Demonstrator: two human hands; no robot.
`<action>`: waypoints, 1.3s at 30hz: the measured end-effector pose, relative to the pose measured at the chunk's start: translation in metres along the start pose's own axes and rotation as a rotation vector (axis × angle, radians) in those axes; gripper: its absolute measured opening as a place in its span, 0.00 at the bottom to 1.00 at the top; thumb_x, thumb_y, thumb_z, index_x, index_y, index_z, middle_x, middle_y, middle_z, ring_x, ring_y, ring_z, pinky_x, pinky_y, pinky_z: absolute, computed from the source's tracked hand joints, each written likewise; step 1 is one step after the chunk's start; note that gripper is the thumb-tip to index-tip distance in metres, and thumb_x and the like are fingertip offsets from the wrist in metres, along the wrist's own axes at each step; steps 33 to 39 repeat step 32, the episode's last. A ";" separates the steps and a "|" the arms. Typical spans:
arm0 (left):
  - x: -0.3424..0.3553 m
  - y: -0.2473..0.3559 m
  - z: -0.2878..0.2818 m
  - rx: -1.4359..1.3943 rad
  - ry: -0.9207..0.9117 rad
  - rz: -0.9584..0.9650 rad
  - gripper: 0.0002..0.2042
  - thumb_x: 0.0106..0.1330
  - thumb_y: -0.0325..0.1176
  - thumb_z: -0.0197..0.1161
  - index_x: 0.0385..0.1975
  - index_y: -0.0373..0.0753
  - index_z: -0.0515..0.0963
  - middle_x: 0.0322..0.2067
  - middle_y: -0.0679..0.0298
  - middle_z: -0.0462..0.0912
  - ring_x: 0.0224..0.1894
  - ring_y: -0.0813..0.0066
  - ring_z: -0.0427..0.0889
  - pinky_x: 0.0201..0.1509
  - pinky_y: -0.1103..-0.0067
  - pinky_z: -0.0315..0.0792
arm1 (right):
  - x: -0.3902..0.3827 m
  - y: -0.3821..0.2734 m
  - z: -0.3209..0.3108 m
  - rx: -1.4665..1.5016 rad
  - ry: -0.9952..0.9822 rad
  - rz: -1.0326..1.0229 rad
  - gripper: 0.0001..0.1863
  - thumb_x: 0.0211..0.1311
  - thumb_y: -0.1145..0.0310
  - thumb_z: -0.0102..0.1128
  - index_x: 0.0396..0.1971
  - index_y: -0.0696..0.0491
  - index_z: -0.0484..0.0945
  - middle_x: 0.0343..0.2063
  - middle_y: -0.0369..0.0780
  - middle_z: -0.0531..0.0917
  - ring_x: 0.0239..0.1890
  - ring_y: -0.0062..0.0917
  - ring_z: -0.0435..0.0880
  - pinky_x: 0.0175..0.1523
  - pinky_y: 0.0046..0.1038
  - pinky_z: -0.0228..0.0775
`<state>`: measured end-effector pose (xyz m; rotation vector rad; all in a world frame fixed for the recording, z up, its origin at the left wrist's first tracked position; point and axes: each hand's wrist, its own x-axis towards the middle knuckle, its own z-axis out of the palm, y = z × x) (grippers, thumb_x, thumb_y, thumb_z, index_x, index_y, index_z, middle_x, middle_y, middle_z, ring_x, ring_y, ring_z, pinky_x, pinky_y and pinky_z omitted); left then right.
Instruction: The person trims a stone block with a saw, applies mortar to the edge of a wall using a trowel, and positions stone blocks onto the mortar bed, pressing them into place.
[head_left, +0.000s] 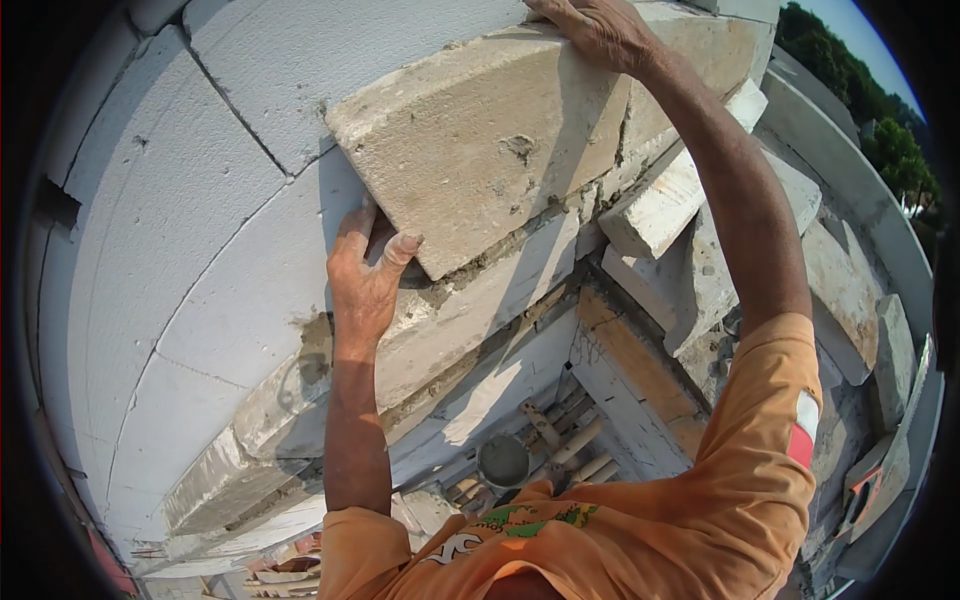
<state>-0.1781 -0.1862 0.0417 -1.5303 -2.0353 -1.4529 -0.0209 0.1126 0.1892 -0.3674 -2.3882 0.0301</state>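
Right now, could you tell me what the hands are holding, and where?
Both hold the tilted grey block: the left hand at its lower corner, the right hand on its top edge.

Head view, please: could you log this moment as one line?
left hand: under block corner | right hand: on top edge | block: tilted against wall

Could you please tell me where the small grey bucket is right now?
In the head view, the grey bucket sits low, just right of centre, down below the block wall, beside wooden sticks and between the person's two arms.
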 end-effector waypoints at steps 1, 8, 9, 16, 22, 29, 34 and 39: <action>0.003 0.005 0.000 -0.048 0.005 -0.003 0.41 0.63 0.59 0.66 0.59 0.22 0.71 0.48 0.43 0.80 0.54 0.55 0.78 0.60 0.62 0.70 | 0.001 0.001 -0.004 -0.005 0.007 0.001 0.20 0.66 0.54 0.55 0.44 0.55 0.85 0.33 0.42 0.83 0.32 0.30 0.82 0.40 0.34 0.76; -0.006 -0.004 0.000 0.061 -0.005 0.001 0.42 0.65 0.59 0.63 0.61 0.19 0.68 0.44 0.42 0.80 0.47 0.55 0.79 0.56 0.60 0.71 | -0.003 -0.008 0.010 -0.018 -0.001 -0.002 0.18 0.64 0.58 0.58 0.43 0.55 0.84 0.31 0.41 0.82 0.30 0.29 0.81 0.37 0.32 0.74; -0.006 -0.002 0.001 0.053 -0.010 0.002 0.42 0.65 0.59 0.63 0.61 0.19 0.68 0.44 0.42 0.80 0.47 0.55 0.79 0.56 0.60 0.71 | -0.007 -0.010 0.010 -0.023 0.002 0.001 0.17 0.64 0.59 0.59 0.43 0.56 0.84 0.31 0.41 0.82 0.30 0.28 0.81 0.36 0.32 0.74; 0.001 -0.003 -0.001 -0.033 -0.023 -0.036 0.46 0.65 0.63 0.60 0.60 0.17 0.68 0.34 0.45 0.78 0.45 0.58 0.79 0.50 0.64 0.74 | -0.029 -0.020 0.013 -0.099 0.201 -0.046 0.15 0.62 0.63 0.62 0.43 0.56 0.84 0.28 0.39 0.82 0.27 0.27 0.80 0.33 0.31 0.73; -0.020 0.007 -0.006 -0.029 0.197 -0.026 0.40 0.68 0.55 0.63 0.62 0.19 0.67 0.52 0.41 0.77 0.59 0.57 0.76 0.63 0.65 0.72 | -0.170 -0.092 0.034 -0.404 0.624 -0.304 0.13 0.61 0.66 0.65 0.43 0.56 0.84 0.27 0.39 0.81 0.25 0.25 0.80 0.31 0.30 0.72; -0.141 -0.008 -0.022 0.000 0.188 0.112 0.38 0.71 0.54 0.56 0.63 0.21 0.64 0.58 0.39 0.73 0.59 0.52 0.77 0.65 0.61 0.72 | -0.466 -0.171 0.192 0.449 -0.019 0.751 0.13 0.56 0.81 0.61 0.42 0.58 0.82 0.26 0.45 0.80 0.29 0.38 0.84 0.35 0.35 0.76; -0.192 -0.028 -0.016 -0.016 -0.054 0.065 0.40 0.68 0.57 0.59 0.65 0.23 0.63 0.58 0.40 0.73 0.59 0.50 0.77 0.65 0.59 0.72 | -0.611 -0.175 0.282 0.444 -0.342 1.008 0.19 0.60 0.76 0.59 0.53 0.54 0.79 0.49 0.50 0.83 0.47 0.42 0.85 0.53 0.34 0.78; -0.192 -0.028 -0.016 -0.016 -0.054 0.065 0.40 0.68 0.57 0.59 0.65 0.23 0.63 0.58 0.40 0.73 0.59 0.50 0.77 0.65 0.59 0.72 | -0.611 -0.175 0.282 0.444 -0.342 1.008 0.19 0.60 0.76 0.59 0.53 0.54 0.79 0.49 0.50 0.83 0.47 0.42 0.85 0.53 0.34 0.78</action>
